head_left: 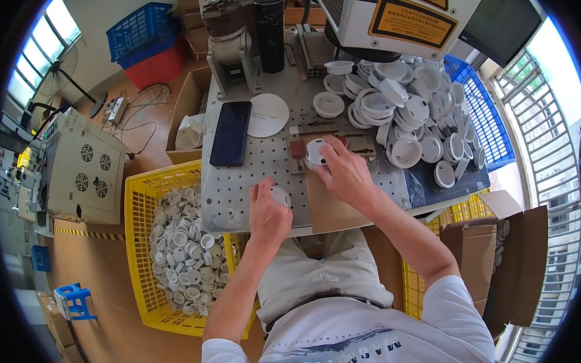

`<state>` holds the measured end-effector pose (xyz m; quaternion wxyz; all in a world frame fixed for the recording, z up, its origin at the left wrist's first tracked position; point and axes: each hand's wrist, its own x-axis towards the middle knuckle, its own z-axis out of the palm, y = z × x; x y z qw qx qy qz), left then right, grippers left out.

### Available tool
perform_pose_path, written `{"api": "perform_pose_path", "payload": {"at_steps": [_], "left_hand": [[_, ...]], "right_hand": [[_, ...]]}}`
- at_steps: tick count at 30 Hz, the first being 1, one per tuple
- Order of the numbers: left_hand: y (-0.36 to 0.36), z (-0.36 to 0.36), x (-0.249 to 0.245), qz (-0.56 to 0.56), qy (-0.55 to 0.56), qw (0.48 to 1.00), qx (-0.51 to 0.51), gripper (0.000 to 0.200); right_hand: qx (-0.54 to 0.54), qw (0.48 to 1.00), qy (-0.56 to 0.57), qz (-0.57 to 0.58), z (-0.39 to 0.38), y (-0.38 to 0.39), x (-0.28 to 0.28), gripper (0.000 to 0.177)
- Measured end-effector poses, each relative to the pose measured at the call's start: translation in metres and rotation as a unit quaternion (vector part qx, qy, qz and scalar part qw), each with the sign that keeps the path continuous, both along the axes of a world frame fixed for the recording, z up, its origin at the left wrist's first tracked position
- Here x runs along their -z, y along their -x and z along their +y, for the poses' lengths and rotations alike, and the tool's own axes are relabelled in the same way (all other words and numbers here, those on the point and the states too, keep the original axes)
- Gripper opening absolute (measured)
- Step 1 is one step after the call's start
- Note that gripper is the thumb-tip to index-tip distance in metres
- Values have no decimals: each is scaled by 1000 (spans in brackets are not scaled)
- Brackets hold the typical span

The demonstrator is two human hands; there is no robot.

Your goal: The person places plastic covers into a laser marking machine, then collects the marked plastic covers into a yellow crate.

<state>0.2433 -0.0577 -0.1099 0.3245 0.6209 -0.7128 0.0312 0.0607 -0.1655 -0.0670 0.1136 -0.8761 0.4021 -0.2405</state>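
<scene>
- Left hand (pixel 270 214), nearside of the phone (pixel 230 133): fingers curled around a white lid (pixel 281 196).
- Right hand (pixel 348 171), right of the phone: palm down, fingers gripping a second lid (pixel 313 156).

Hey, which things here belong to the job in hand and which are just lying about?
Seemingly part of the job:
lid at the right hand
another lid at the left hand
lid pile
yellow crate of lids

Probably just lying about:
phone
blue stool
fan
</scene>
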Motion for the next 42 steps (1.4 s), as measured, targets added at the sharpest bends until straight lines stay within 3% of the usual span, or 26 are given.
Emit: {"api": "perform_pose_path", "payload": {"at_steps": [2,6,9,11,13,14,16,19,21,36,42], "left_hand": [[-3,0,5,-23,-12,1000,12,5],[-1,0,3,-20,-16,1000,10,5],[2,-2,7,7,-3,1000,-3,17],[2,1,3,21,4,1000,-20,15],[1,3,-6,-41,-68,997,-13,14],[2,0,3,-49,-27,998,-16,15],[2,3,-1,-56,-39,997,-28,14],[4,2,4,-38,-26,998,-52,12],[2,2,3,-28,-26,998,-53,12],[-2,7,3,14,-27,999,-45,12],[0,4,7,27,-5,999,-40,13]], "right_hand": [[3,1000,-9,0,-4,-2,3,33],[18,1000,-23,2,-13,-8,4,32],[20,999,-15,-36,-15,-7,18,32],[28,998,45,-31,-14,-11,20,31],[23,996,67,-50,-7,-19,21,28],[14,989,143,-35,-10,-17,31,29],[89,991,37,-91,14,-25,17,32],[59,984,55,-158,27,-8,37,33],[99,979,-50,-174,36,-2,41,30],[130,990,-31,-40,35,-6,38,18],[110,991,-23,-76,34,-5,43,17]]}}
